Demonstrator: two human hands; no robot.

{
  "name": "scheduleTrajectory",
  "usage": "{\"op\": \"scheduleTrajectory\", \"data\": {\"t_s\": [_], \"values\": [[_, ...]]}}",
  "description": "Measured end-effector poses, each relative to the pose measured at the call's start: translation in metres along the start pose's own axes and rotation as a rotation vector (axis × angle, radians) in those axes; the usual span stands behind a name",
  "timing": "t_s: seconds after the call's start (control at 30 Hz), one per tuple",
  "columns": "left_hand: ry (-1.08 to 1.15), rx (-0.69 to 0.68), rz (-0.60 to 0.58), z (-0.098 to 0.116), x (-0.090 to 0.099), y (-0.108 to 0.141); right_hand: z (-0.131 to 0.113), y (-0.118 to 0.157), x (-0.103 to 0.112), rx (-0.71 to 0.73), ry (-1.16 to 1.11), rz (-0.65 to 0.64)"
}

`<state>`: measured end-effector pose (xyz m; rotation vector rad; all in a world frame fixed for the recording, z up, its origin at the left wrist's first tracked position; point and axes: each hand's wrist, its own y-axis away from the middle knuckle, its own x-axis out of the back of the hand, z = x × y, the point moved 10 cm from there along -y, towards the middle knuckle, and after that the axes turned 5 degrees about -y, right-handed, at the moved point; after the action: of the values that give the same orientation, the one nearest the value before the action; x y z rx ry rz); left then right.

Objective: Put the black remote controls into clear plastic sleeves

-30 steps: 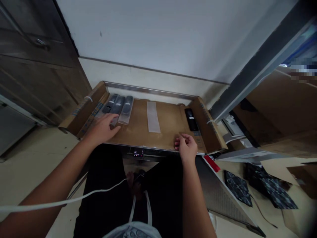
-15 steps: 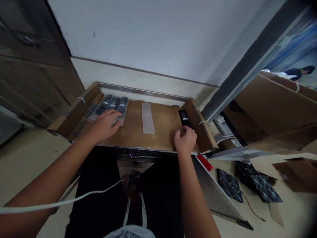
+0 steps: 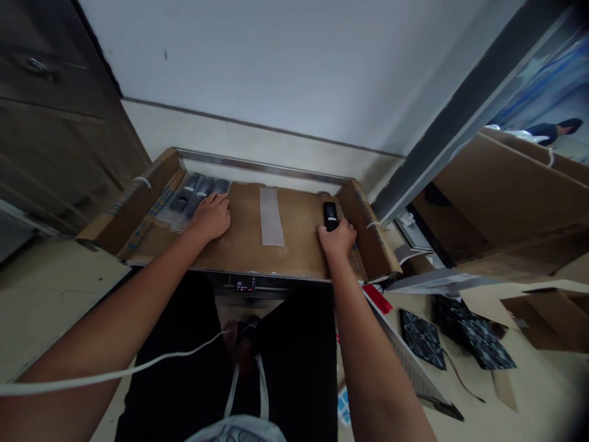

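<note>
On the left of a cardboard-lined tray (image 3: 294,261), several dark devices in clear plastic bags (image 3: 188,195) lie side by side. My left hand (image 3: 211,216) is over the rightmost bagged one, with its fingers curled round its edge. Near the right wall of the tray, a black handset-like device (image 3: 330,216) with a small white label lies lengthwise. My right hand (image 3: 337,236) grips its near end, thumb on the left and fingers on the right. A pale strip (image 3: 272,217) is fixed to the cardboard between my hands.
Cardboard walls with white ties bound the tray left and right. A large cardboard box (image 3: 515,202) stands at the right. Dark patterned items (image 3: 422,339) lie on the floor. A white cable (image 3: 138,370) crosses my lap. A person (image 3: 554,130) is far off at the right.
My right hand has closed round the black device, which now lies slightly further left. My left hand has moved right across the bagged devices, its fingers drawn in. The view has shifted slightly.
</note>
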<state>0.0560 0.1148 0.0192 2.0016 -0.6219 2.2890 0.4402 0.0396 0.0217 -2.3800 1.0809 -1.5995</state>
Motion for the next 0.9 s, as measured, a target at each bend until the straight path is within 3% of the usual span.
{"op": "scheduleTrajectory", "data": {"t_s": [0.17,0.33,0.77,0.83,0.9], "values": [[-0.086,0.014,-0.067,0.003,0.007,-0.008,-0.003,0.0,0.0,-0.06,0.01,-0.025],[-0.093,0.061,-0.038,0.005,0.009,-0.003,-0.007,0.002,0.004,-0.111,0.022,-0.018],[-0.077,0.225,-0.05,-0.018,0.003,0.0,-0.01,0.005,0.001,-0.087,0.038,-0.024],[-0.058,0.232,0.008,-0.015,0.008,0.0,-0.011,0.005,0.002,-0.086,0.026,-0.031],[0.044,0.163,0.117,0.002,0.016,0.001,-0.012,0.005,0.001,-0.082,0.0,-0.053]]}}
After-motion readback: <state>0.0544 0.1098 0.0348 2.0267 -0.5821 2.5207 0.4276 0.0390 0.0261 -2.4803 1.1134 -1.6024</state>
